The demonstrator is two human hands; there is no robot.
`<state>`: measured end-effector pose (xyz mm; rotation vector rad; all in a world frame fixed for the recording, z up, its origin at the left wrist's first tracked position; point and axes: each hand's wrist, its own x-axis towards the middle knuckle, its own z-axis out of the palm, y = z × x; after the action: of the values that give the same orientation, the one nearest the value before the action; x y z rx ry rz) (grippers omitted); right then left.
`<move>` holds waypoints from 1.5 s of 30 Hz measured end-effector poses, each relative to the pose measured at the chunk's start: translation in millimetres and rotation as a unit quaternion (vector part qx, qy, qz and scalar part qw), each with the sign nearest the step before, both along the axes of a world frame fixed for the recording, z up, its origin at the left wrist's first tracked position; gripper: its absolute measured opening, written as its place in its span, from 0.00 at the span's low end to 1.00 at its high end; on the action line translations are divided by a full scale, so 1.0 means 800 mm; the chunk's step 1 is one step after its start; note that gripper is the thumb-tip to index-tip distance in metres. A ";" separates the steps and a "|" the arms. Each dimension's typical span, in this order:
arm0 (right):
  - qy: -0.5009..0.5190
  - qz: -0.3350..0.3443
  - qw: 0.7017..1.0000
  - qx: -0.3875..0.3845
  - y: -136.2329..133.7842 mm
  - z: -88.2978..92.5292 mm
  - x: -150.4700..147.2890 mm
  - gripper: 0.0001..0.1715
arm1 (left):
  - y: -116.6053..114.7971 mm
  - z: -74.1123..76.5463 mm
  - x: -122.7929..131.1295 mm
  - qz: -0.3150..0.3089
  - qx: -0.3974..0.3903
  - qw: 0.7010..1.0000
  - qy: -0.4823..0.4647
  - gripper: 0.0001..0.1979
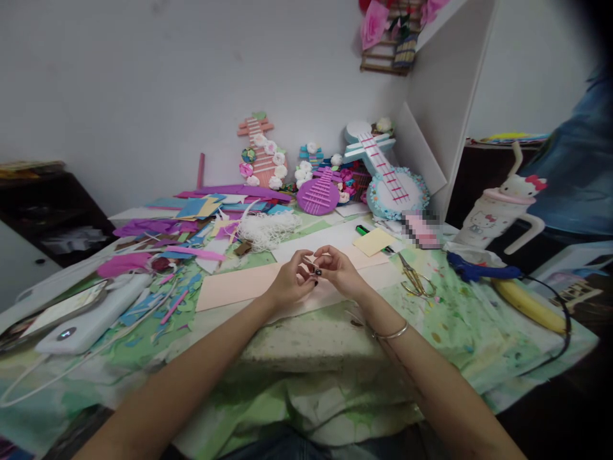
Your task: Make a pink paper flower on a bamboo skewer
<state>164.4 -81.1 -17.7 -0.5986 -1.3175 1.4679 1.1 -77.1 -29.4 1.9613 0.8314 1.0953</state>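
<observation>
My left hand (pixel 291 281) and my right hand (pixel 339 273) meet above the middle of the table, fingertips pinched together. Something small and pale seems to sit between them, too small and hidden to name. Under my hands lies a long peach paper strip (pixel 230 287). To the right of my right hand are a pale yellow paper piece (pixel 374 241) and gold-handled scissors (pixel 416 281). A green and black pen-like tool (pixel 363 230) lies partly beneath the yellow piece. Beyond my hands is a tangle of white string (pixel 268 230).
Paper scraps (pixel 191 255), a white power bank (pixel 93 316) with a cable, and a phone (pixel 64 310) lie left. Right are a blue glue gun (pixel 479 268), a banana (pixel 529 306) and a lidded tumbler (pixel 493 217). Lute-shaped crafts (pixel 320 193) lean at the back. A person (pixel 569 172) stands right.
</observation>
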 end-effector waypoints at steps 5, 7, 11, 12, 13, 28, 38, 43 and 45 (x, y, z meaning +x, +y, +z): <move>-0.046 -0.015 0.998 0.042 -0.001 0.002 0.000 0.25 | -0.001 0.001 0.002 0.008 0.015 1.000 0.003 0.26; -0.074 -0.040 0.994 0.066 -0.002 0.003 0.000 0.23 | -0.001 0.001 0.002 0.005 0.022 1.000 0.002 0.26; -0.127 -0.069 0.984 0.108 -0.002 0.002 0.000 0.23 | -0.003 0.005 0.002 0.004 0.028 1.000 0.004 0.26; -0.132 -0.070 0.983 0.111 -0.002 0.001 0.000 0.23 | -0.004 0.006 0.002 0.010 0.027 1.000 0.006 0.26; -0.135 -0.069 0.982 0.112 -0.002 0.001 0.001 0.23 | -0.004 0.007 0.002 0.016 0.025 1.000 0.007 0.25; -0.300 -0.239 0.862 0.330 -0.007 0.002 -0.001 0.22 | 0.002 0.007 0.000 0.004 -0.062 0.995 -0.080 0.16; -0.293 -0.298 0.815 0.402 -0.006 -0.005 -0.002 0.08 | 0.006 0.006 -0.001 -0.011 -0.083 0.992 -0.095 0.10; -0.289 -0.298 0.819 0.397 -0.004 -0.004 -0.001 0.08 | 0.007 0.006 -0.002 -0.006 -0.064 0.995 -0.082 0.08; -0.283 -0.293 0.832 0.376 -0.005 -0.002 0.000 0.08 | 0.005 0.008 -0.001 -0.004 -0.067 0.994 -0.084 0.08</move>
<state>164.1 -84.9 -19.0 -0.8236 -1.7985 0.1908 0.0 -72.7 -23.4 1.7349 0.7838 1.1526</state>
